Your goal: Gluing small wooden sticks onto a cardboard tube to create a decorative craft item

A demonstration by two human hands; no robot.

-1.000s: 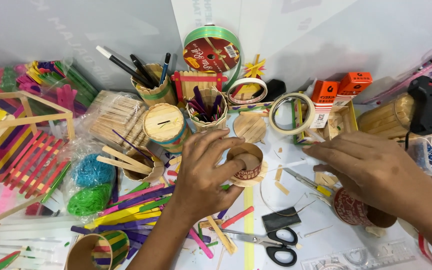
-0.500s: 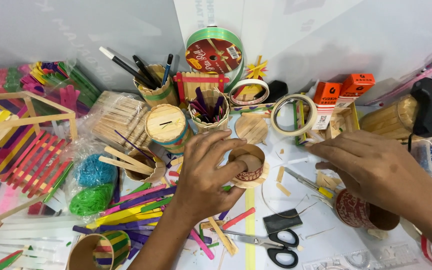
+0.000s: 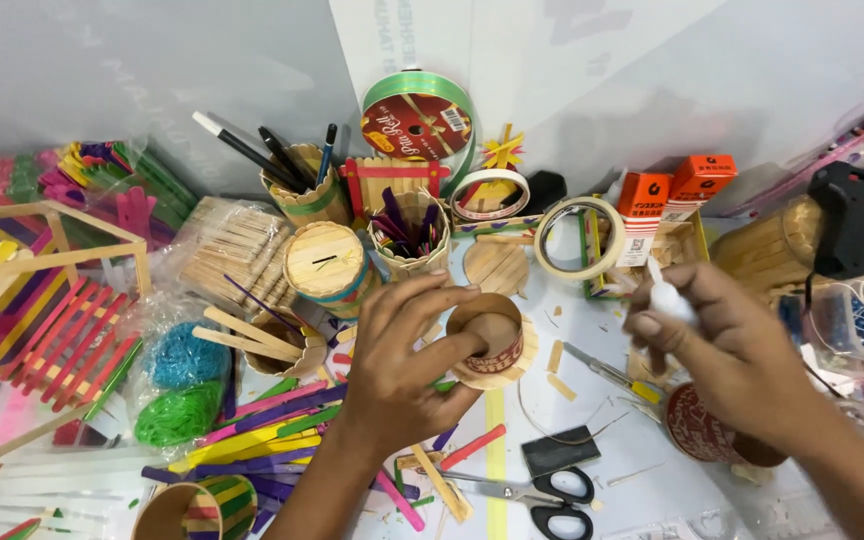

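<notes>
While our left hand (image 3: 402,360) curls its fingers (image 3: 432,300) around the short open-topped cardboard ring with a red printed band (image 3: 492,342), that ring stands upright on a round wooden-stick base near the middle of the white tabletop (image 3: 592,410). We see the thumb pressed against the ring's near wall and the fingertips hooked over its left rim, so the grip is closed on the ring.

Our right hand (image 3: 722,350) is raised just right of the ring, apart from it, with its fingers closed around a small white plastic bottle (image 3: 670,298) whose tip points up and away.

Open room is scarce. Directly behind the ring lie a round disc of plain wooden sticks (image 3: 497,265) and a stick-clad cup of purple and dark sticks (image 3: 410,232). Left of the ring stands a stick-covered cylinder with a slotted wooden lid (image 3: 327,265). A roll of beige masking tape (image 3: 577,238) leans behind and to the right. Below our right hand sits a red patterned paper cup (image 3: 702,425), partly covered by the wrist. Black-handled scissors (image 3: 542,492) lie near the front edge, and a small black rectangular pad (image 3: 560,450) lies just behind them. Loose coloured craft sticks (image 3: 272,420) crowd the surface beneath our left forearm. The clearest bare strip runs between the ring and the scissors.
</notes>
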